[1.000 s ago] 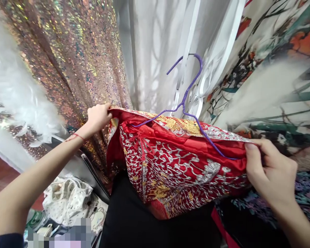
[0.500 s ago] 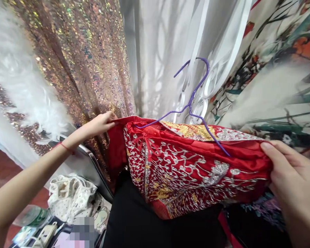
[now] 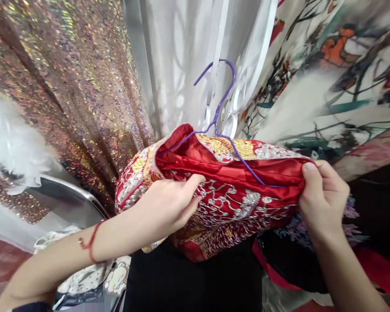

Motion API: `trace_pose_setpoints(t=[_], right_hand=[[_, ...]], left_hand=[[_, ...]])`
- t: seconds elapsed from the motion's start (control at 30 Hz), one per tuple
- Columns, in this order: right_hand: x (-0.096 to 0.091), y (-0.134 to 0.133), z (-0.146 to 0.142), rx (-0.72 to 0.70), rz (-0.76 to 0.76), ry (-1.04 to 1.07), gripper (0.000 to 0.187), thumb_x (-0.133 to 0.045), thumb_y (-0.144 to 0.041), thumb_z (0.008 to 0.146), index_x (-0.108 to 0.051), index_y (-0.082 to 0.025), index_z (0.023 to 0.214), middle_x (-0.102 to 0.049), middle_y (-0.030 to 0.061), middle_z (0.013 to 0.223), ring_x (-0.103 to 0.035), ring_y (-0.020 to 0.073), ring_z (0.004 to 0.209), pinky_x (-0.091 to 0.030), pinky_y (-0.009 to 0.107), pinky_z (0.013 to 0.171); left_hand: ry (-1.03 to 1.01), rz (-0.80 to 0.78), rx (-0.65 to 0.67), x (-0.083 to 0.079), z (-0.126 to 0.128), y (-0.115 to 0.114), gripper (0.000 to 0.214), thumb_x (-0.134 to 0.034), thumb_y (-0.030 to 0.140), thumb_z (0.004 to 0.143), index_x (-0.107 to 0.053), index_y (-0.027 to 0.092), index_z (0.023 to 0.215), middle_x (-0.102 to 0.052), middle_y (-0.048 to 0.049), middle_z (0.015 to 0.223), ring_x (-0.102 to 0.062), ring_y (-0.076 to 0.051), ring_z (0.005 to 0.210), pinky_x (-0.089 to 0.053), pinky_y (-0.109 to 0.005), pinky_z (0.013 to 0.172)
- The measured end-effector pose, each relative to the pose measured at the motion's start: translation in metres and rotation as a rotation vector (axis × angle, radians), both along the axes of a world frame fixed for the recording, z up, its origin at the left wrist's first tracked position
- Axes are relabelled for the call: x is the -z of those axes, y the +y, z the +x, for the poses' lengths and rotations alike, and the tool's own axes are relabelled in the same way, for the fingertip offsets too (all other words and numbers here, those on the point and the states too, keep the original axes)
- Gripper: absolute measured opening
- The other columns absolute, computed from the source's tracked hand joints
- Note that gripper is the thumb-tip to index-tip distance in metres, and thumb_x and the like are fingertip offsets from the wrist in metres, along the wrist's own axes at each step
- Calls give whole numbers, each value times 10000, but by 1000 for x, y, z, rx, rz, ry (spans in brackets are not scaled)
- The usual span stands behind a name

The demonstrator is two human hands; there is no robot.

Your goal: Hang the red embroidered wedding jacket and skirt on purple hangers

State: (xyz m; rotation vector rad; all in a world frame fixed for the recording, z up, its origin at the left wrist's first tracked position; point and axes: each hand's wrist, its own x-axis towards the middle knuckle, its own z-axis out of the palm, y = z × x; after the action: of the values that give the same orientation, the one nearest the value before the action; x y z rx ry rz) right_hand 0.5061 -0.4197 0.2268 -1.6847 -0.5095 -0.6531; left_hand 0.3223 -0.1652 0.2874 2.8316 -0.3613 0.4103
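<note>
One red satin garment embroidered in silver and gold [image 3: 224, 195] fills the centre of the frame, with one purple thin-wired hanger [image 3: 216, 124] inside its open top edge. Below it is plain black fabric [image 3: 195, 284], with a gold sequinned curtain [image 3: 84, 86] at upper left, sheer white drapery [image 3: 178, 52] at upper centre and a painted floral cloth [image 3: 338, 73] at upper right. The right hand [image 3: 325, 199] pinches the garment's right end between thumb and fingers, while the left hand [image 3: 169, 199], fingers curled, crosses its front, whether gripping I cannot tell.
</note>
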Motion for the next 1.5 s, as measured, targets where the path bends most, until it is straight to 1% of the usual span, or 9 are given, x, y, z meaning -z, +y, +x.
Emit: trace_pose_setpoints(t=[0.2, 0.3, 0.43, 0.7, 1.1, 1.2, 1.3, 1.4, 1.5], right_hand=[[0, 9, -9, 15, -60, -110, 306, -497, -425, 948, -514, -212, 729, -453, -31, 640, -399, 126, 596, -339, 274, 576], [-4, 8, -12, 0, -78, -74, 343, -514, -443, 946, -474, -210, 698, -399, -49, 618, -366, 110, 580, -317, 259, 556], [-8, 4, -10, -177, -140, 70, 357, -656, -479, 870, -511, -193, 713, -429, -57, 646, -384, 95, 601, -336, 251, 582], [-21, -7, -15, -35, -157, -114, 512, -542, -585, 907, -340, -232, 595, -268, -50, 588, -270, 111, 566, -247, 276, 549], [-62, -84, -80, 136, 33, -295, 439, -566, -376, 932, -338, -238, 583, -245, -52, 604, -242, 98, 583, -207, 289, 562], [-44, -82, -102, 80, 17, -247, 430, -565, -368, 921, -343, -229, 579, -268, -54, 587, -269, 94, 561, -221, 273, 541], [-3, -61, -123, 15, -19, -184, 408, -534, -395, 939, -377, -232, 599, -316, -48, 580, -317, 107, 538, -261, 269, 530], [42, -28, -138, -16, -189, -150, 432, -476, -440, 971, -390, -240, 598, -378, -29, 551, -369, 129, 512, -337, 290, 554], [72, 7, -150, -36, -414, -127, 368, -398, -380, 994, -487, -239, 666, -546, 40, 641, -510, 177, 571, -398, 314, 591]], left_hand=[[-482, 133, -33, 31, 61, -24, 398, -506, 455, 982, -595, 138, 1206, -665, -149, 1186, -598, -277, 1118, -467, -406, 934], [-465, 149, -9, 44, 82, -34, 491, -496, 536, 971, -621, 114, 1187, -687, -147, 1126, -598, -280, 1089, -431, -414, 955], [-448, 142, 35, 59, 100, -43, 455, -453, 535, 993, -679, 147, 1067, -733, -102, 968, -643, -232, 941, -406, -370, 877], [-467, 113, -126, 59, 93, -52, 553, -352, 570, 1012, -676, 205, 753, -719, -36, 717, -616, -171, 693, -332, -354, 738], [-440, 87, -322, 59, 89, -66, 468, -360, 478, 1031, -699, 203, 863, -750, -97, 894, -619, -230, 868, -359, -405, 892], [-517, 5, -378, 66, 88, -76, 393, -390, 432, 1023, -672, 160, 1058, -721, -140, 1069, -608, -259, 1022, -378, -410, 959], [-676, -177, -433, 81, 72, -90, 342, -426, 373, 1008, -583, 139, 1203, -641, -174, 1239, -552, -262, 1189, -394, -400, 1027], [-736, -452, -398, 101, 43, -105, 294, -391, 383, 1015, -575, 177, 1115, -642, -141, 1173, -575, -223, 1139, -433, -380, 1025], [-510, -803, -213, 125, 17, -113, 327, -421, 481, 993, -606, 212, 1009, -673, -87, 1057, -629, -196, 1022, -487, -339, 962]])
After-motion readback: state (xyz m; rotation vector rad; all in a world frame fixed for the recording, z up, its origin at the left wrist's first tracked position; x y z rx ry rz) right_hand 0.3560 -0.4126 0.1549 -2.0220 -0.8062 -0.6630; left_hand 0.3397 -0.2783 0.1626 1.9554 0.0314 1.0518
